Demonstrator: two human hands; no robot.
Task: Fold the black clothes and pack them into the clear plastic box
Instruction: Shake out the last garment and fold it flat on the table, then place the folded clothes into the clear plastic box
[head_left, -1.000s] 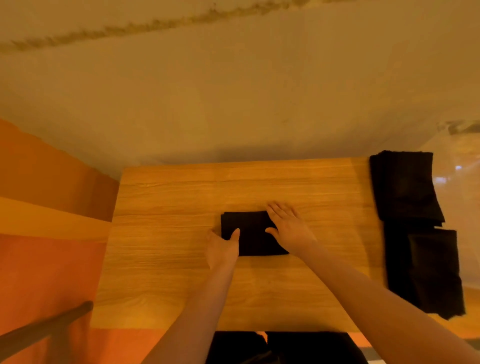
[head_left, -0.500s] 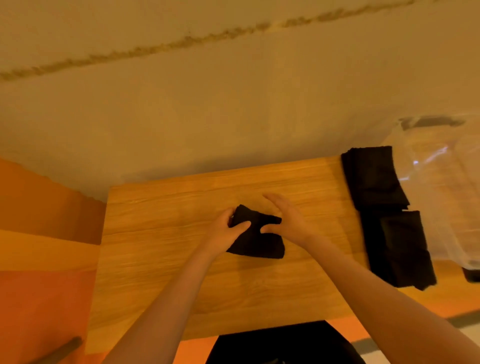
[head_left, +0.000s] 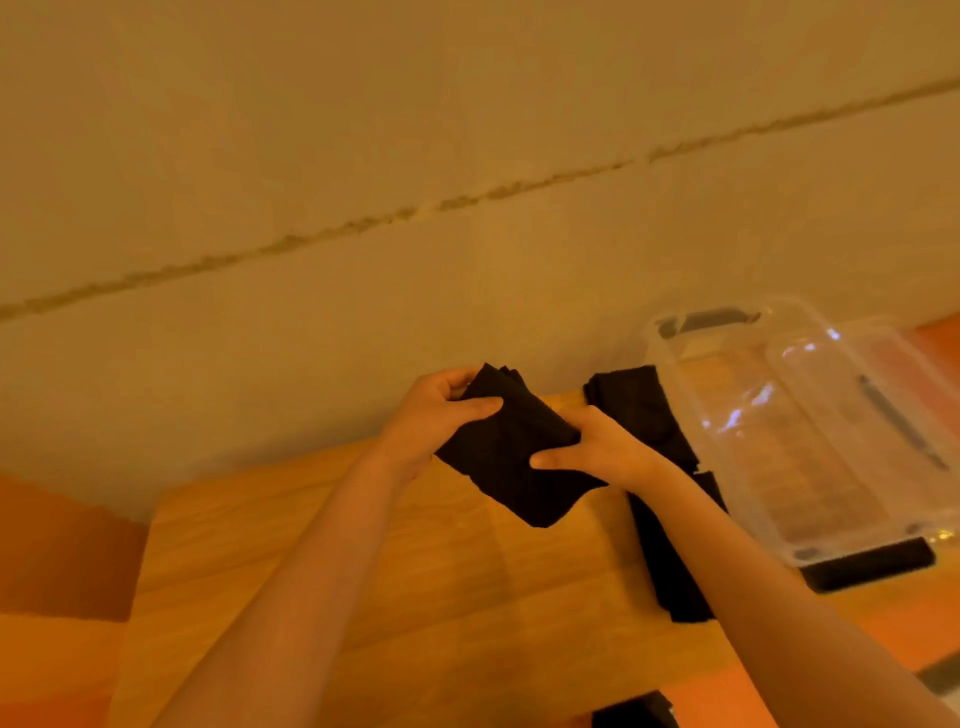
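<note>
Lifted off the table (head_left: 415, 597) since the earlier frames, where it lay flat under both palms, the folded cloth (head_left: 511, 457) now hangs in the air between two hands, tilted with one corner pointing down. The view has also swung right, bringing the box (head_left: 810, 431) into sight.

The left hand (head_left: 434, 415) grips the cloth's upper end, thumb across the top face and fingers curled behind. The right hand (head_left: 597, 447) pinches the right side, thumb laid over the front. The cloth sits above the table's far edge, just left of the stack (head_left: 639, 405) of other black clothes, which lies along the table's right side and partly behind the right forearm.

The cloth looks light, soft and limp: a bundle of thin layers that would likely spring open or sag if held by a single corner. Holding it by two opposite edges, with thumbs pressing the layers together, seems the way to keep the fold intact.

The box stands to the right, near the stack, open-topped and apparently with nothing in it, its far rim carrying a dark handle (head_left: 706, 318).
</note>
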